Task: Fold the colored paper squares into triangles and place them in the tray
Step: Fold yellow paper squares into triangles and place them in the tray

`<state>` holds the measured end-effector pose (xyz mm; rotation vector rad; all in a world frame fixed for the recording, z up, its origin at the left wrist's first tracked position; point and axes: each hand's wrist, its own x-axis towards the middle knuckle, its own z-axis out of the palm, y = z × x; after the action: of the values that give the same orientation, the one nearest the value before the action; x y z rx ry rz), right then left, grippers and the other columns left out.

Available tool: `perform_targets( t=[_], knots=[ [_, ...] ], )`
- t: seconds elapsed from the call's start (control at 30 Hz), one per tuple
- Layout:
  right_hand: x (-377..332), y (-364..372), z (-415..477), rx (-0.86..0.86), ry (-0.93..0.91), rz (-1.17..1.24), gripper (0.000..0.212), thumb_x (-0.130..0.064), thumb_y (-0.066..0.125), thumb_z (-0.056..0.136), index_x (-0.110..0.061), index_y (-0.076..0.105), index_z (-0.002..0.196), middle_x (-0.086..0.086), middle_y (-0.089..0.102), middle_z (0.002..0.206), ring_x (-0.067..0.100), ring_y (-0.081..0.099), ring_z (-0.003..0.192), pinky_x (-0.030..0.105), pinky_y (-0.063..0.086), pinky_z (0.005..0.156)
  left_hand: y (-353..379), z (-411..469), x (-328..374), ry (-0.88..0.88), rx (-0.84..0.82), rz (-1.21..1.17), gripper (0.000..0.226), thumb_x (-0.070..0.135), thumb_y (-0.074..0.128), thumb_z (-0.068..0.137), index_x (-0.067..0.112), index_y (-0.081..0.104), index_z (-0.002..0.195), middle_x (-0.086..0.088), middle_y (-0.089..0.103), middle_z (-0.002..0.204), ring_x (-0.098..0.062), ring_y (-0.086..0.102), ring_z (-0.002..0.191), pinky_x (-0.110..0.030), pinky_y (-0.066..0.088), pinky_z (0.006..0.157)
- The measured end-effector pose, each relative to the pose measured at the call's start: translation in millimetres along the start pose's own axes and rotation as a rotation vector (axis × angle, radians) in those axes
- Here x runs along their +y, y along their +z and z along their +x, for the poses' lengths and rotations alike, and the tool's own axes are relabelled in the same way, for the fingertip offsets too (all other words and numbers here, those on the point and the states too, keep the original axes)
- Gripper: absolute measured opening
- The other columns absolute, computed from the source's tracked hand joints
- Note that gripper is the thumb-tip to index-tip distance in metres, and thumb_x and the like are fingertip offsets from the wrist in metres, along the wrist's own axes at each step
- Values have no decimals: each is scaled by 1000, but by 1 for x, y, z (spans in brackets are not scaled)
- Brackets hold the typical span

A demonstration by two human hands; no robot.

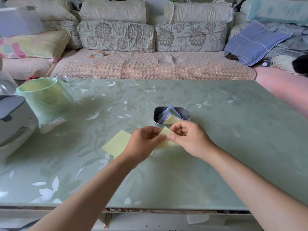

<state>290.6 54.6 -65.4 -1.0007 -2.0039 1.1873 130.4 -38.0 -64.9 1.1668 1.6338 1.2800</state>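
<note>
Paper squares (116,144), yellow and unfolded, are lying flat around the middle of the table (216,147), with their right part running under the left wrist; whether that is one sheet or several, I can't tell. Moving right, the left hand (143,141) is working above them, fingers curled in and pinching the left side of a yellow sheet (164,135) that is being creased. Next, the right hand (188,137) is pinching the sheet's other side, thumb on top and the other fingers curled. Just beyond it, toward the far edge, the grey tray (155,114) is already holding a stack of folded triangles (171,112) in purple, green and yellow. I'm judging the job well along: many are filed, one is mid-fold, and at least one flat square is waiting.
</note>
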Motion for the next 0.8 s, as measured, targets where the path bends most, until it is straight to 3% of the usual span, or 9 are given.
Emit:
perform_targets(
  t=[0.13,0.3,0.4,0.53,0.6,0.67,0.73,0.8],
  knots=[
    [-1,0,1,30,47,21,23,-18,81,82,-21,69,101,-4,67,76,0,56,62,11,45,63,4,-1,-1,7,39,-1,5,22,70,90,22,74,88,-5,75,84,-13,60,68,-33,49,64],
    [5,2,2,33,64,24,17,-20,83,81,-21,76,96,5,75,85,8,67,74,31,57,80,5,-2,-5,42,36,6,16,22,67,92,34,77,97,-4,76,88,-16,62,73,-47,56,68],
    [5,3,1,37,58,-5,18,-22,82,82,-22,77,99,6,76,90,15,69,81,36,58,86,7,-2,-6,52,70,39,23,21,65,93,41,77,97,-1,76,87,-15,56,69,-49,56,66],
    [1,5,-2,19,7,-75,6,-23,77,87,-28,77,89,10,71,81,8,55,69,30,52,72,11,-3,-5,72,129,59,28,19,65,94,44,74,94,16,75,80,-4,58,65,-31,54,64],
    [0,6,-4,-17,-43,-188,15,-24,68,92,-12,72,84,5,50,60,10,38,58,29,37,58,13,-3,-5,69,149,57,23,19,65,94,38,76,100,18,74,76,-1,54,57,-24,48,59],
    [-2,7,-7,-25,-76,-280,23,-23,60,96,-8,64,79,1,36,57,12,28,56,30,27,55,15,-2,-6,65,156,56,24,19,64,94,40,75,99,11,73,72,-6,46,51,-22,44,57],
    [-3,9,-8,-19,-97,-328,25,-24,55,99,-7,63,81,13,45,65,19,34,58,30,28,57,15,-1,-8,62,154,75,34,19,62,94,52,70,87,1,68,69,-12,40,52,-25,40,55],
    [-2,10,-8,-14,-106,-374,27,-26,54,99,-6,63,83,16,53,75,26,43,65,32,34,59,16,-1,-9,60,149,92,34,19,61,94,51,71,88,-5,68,70,-13,39,54,-25,39,55]
  ],
)
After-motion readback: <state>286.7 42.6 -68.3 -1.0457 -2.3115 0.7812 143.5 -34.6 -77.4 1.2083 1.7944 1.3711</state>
